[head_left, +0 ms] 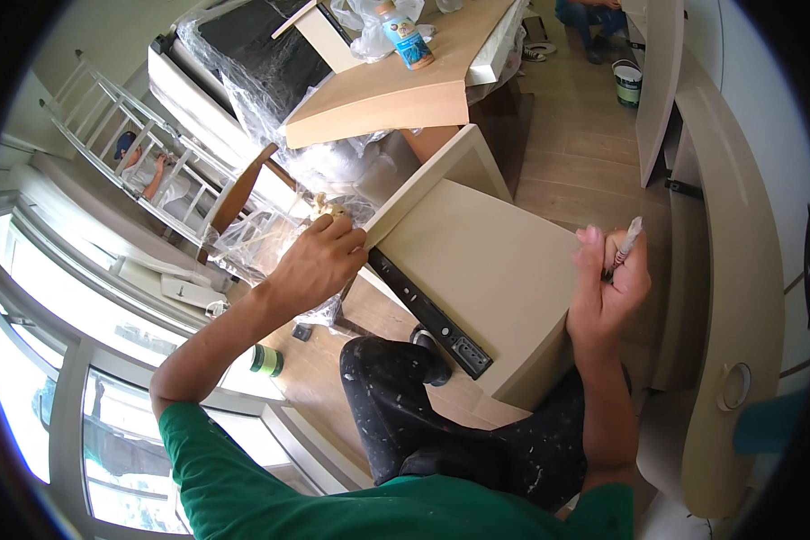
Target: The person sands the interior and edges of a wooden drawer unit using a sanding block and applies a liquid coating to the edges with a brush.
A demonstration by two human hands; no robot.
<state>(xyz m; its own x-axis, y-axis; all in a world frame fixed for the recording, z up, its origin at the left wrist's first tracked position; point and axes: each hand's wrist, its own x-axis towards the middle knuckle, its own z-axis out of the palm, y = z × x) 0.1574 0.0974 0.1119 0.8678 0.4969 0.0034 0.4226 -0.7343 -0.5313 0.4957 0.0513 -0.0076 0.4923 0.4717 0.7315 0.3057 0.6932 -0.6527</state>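
Observation:
A cream drawer (490, 261) rests tilted across my lap, its bottom panel facing up. A black slide rail (427, 310) runs along its left side. My left hand (319, 261) is closed on the edge of the drawer's front panel, near its left corner. Just beyond those fingers shows a crumpled yellowish thing (327, 208), too small to identify. On the right, my right hand (607, 292) is raised beside the drawer, fingers wrapped round a slim, whitish, paint-smeared stick (631, 238). The stick's lower part is hidden in the fist.
Ahead stands a cardboard-covered table (387, 99) with a blue-labelled bottle (405, 38) and plastic wrap. A ladder (139, 148) leans at left, a person (148, 171) behind it. Another person (592, 22) sits far off near a bucket (627, 83). A tape roll (736, 385) lies on the curved panel.

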